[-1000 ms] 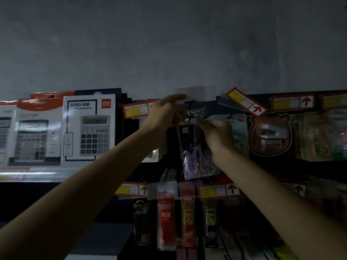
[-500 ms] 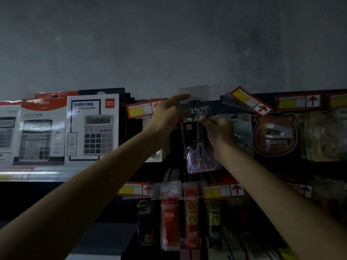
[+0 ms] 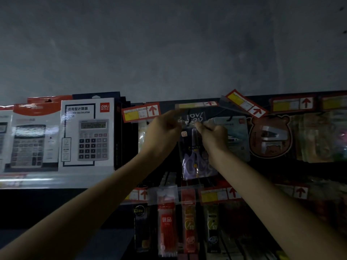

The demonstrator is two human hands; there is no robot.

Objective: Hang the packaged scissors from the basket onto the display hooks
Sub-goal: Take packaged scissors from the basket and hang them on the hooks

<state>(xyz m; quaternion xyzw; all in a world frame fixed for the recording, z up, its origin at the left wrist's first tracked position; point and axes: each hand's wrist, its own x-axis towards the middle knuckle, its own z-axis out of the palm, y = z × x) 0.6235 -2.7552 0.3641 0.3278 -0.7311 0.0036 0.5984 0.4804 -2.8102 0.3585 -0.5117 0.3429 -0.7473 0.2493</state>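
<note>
The price flap [image 3: 197, 105], tipped up half a second ago, now lies flat at upper centre of the frame, so I judge the packaged scissors [image 3: 197, 158] just below it are already hung. My right hand [image 3: 214, 136] pinches the pack's top edge. My left hand [image 3: 163, 132] is at the same edge, forefinger out, its grip too blurred to tell.

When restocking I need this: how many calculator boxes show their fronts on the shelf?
3. A white calculator box stands left of the left hand, a second box further left, a third box cut by the frame's left edge. Others behind are mostly hidden.
</note>
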